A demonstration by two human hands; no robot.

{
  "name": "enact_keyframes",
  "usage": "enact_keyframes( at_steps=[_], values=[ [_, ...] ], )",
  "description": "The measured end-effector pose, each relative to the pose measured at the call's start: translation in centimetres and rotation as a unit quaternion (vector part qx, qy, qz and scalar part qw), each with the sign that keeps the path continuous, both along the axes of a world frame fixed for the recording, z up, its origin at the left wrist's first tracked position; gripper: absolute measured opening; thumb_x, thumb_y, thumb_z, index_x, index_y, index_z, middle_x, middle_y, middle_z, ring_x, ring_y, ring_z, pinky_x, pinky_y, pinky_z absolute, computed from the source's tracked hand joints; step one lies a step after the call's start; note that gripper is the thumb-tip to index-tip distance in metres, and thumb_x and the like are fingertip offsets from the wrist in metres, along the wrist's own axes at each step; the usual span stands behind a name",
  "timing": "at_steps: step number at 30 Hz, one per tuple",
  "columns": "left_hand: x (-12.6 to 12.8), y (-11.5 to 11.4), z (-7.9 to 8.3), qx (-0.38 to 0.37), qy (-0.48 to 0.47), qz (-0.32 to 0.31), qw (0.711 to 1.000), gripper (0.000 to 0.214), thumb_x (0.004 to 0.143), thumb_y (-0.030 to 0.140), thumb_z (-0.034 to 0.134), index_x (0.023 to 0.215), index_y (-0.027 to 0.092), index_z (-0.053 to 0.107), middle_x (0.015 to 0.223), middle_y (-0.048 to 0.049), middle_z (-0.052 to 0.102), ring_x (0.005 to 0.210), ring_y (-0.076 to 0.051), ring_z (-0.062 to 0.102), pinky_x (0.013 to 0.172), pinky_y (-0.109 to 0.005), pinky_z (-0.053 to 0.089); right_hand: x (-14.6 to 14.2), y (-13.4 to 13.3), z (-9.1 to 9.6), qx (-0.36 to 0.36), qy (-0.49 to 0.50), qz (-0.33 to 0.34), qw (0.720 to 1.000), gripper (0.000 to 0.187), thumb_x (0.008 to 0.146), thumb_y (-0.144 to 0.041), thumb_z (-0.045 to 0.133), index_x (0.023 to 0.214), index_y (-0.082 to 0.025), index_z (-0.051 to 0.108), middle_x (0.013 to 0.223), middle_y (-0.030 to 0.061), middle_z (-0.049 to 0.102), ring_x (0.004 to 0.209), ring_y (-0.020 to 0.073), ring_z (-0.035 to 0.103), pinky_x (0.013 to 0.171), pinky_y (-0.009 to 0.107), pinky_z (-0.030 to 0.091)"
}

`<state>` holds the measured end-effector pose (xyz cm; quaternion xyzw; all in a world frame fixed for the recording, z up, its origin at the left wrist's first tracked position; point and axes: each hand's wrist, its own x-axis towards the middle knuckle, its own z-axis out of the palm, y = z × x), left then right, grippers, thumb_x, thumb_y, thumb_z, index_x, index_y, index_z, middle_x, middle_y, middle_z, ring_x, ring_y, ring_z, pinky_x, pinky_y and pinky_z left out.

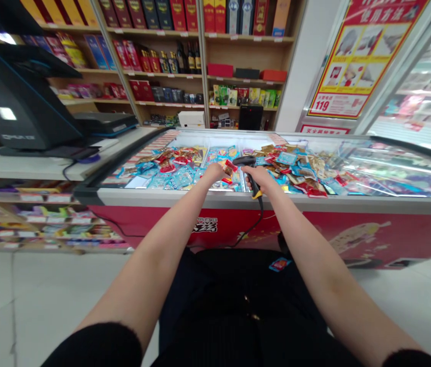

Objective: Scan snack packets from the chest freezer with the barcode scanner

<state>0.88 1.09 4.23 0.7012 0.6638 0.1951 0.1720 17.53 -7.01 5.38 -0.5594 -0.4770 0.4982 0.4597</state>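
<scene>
My left hand (213,173) pinches a small red-and-gold snack packet (229,167) by its edge, over the open chest freezer (215,198). My right hand (259,179) grips a black handheld barcode scanner (250,176) with a yellow accent near its base. The scanner's head points left toward the packet, close to it. Its coiled black cord (254,224) hangs down the freezer's red front. Below both hands lies a heap of small blue, gold and red packets (173,165), which fills the freezer's bin.
Wooden shelves of boxed goods and bottles (161,56) stand behind the freezer. A black checkout terminal (16,97) sits on the counter (35,165) at left. A glass-fronted display fridge (425,97) and a red poster (368,56) are at right.
</scene>
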Motion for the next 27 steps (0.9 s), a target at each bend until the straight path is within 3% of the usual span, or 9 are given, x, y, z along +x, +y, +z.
enact_keyframes(
  at_steps=[4, 9, 13, 18, 22, 27],
  values=[
    [-0.7, 1.2, -1.2, -0.040, -0.233, 0.066, 0.970, 0.025, 0.061, 0.007, 0.079, 0.054, 0.017, 0.057, 0.052, -0.0045, 0.061, 0.079, -0.027, 0.073, 0.065, -0.026, 0.053, -0.3, 0.1, 0.1, 0.007, 0.008, 0.004, 1.000, 0.026, 0.091, -0.024, 0.063, 0.069, -0.018, 0.051, 0.047, -0.0024, 0.052, 0.034, 0.0111, 0.046, 0.033, 0.023, 0.038],
    [-0.9, 2.1, -1.6, -0.073, -0.369, 0.103, 0.921, 0.025, 0.064, 0.002, 0.074, 0.057, 0.015, 0.055, 0.051, -0.0030, 0.061, 0.054, -0.019, 0.066, 0.059, -0.029, 0.057, -0.6, -0.3, 0.3, 0.000, 0.004, 0.007, 1.000, 0.024, 0.093, -0.021, 0.061, 0.071, -0.018, 0.051, 0.047, -0.0033, 0.052, 0.034, 0.0107, 0.045, 0.034, 0.023, 0.038],
    [-1.2, 1.5, -1.1, -0.069, -0.479, 0.132, 0.865, 0.023, 0.073, -0.003, 0.068, 0.064, 0.014, 0.054, 0.050, -0.0014, 0.059, 0.052, -0.014, 0.064, 0.064, -0.027, 0.059, -0.8, -0.7, 0.5, -0.002, 0.000, 0.014, 1.000, 0.022, 0.094, -0.020, 0.059, 0.073, -0.018, 0.051, 0.047, -0.0037, 0.052, 0.034, 0.0105, 0.044, 0.035, 0.023, 0.039],
    [-1.5, 0.9, -1.0, -0.076, -0.579, 0.134, 0.801, 0.029, 0.064, -0.007, 0.076, 0.075, 0.013, 0.058, 0.058, -0.0019, 0.064, 0.067, -0.017, 0.070, 0.074, -0.029, 0.060, -1.1, -0.8, 0.6, -0.008, -0.005, 0.014, 1.000, 0.024, 0.094, -0.021, 0.061, 0.072, -0.019, 0.050, 0.046, -0.0046, 0.050, 0.033, 0.0095, 0.043, 0.036, 0.022, 0.038],
    [-1.5, 1.1, -0.9, -0.069, -0.590, 0.134, 0.793, 0.035, 0.060, -0.004, 0.081, 0.082, 0.014, 0.061, 0.066, -0.0028, 0.067, 0.075, -0.019, 0.072, 0.078, -0.032, 0.061, -1.4, -0.8, 0.6, -0.003, -0.019, 0.019, 1.000, 0.024, 0.094, -0.021, 0.060, 0.072, -0.019, 0.049, 0.046, -0.0045, 0.050, 0.032, 0.0103, 0.043, 0.035, 0.022, 0.037],
    [-1.4, 1.3, -1.0, -0.054, -0.552, 0.149, 0.819, 0.025, 0.068, -0.002, 0.070, 0.085, 0.014, 0.060, 0.076, -0.0030, 0.066, 0.074, -0.014, 0.069, 0.072, -0.027, 0.060, -1.6, -1.0, 0.9, 0.002, -0.028, 0.026, 0.999, 0.025, 0.093, -0.020, 0.059, 0.070, -0.019, 0.049, 0.046, -0.0038, 0.051, 0.033, 0.0101, 0.044, 0.033, 0.022, 0.037]
  ],
)
